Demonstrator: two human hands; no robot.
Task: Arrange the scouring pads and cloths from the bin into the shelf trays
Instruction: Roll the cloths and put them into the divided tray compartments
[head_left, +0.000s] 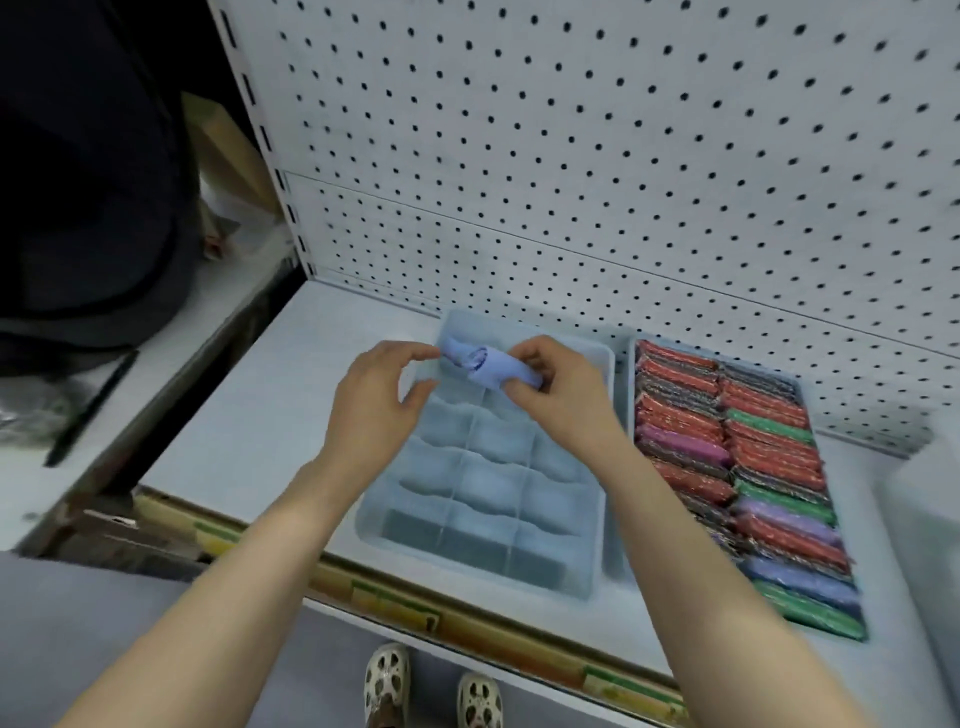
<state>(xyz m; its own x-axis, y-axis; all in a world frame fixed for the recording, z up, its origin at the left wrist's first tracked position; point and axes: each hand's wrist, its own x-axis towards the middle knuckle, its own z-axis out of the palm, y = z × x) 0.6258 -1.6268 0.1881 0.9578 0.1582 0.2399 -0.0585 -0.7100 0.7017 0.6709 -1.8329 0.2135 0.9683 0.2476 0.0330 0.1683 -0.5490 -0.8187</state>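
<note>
- My right hand (558, 387) grips a rolled blue cloth (488, 366); my left hand (382, 400) pinches its end.
- Scouring-pad tray (636, 395) looks full; cloth tray (597, 525) lacks its back row.

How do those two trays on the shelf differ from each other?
The left tray holds pale blue folded cloths in three columns; the right tray is packed with red, green and purple scouring pads in two. The left tray has bare space at its far end; the right tray looks full. Both are pale rectangular trays.
</note>
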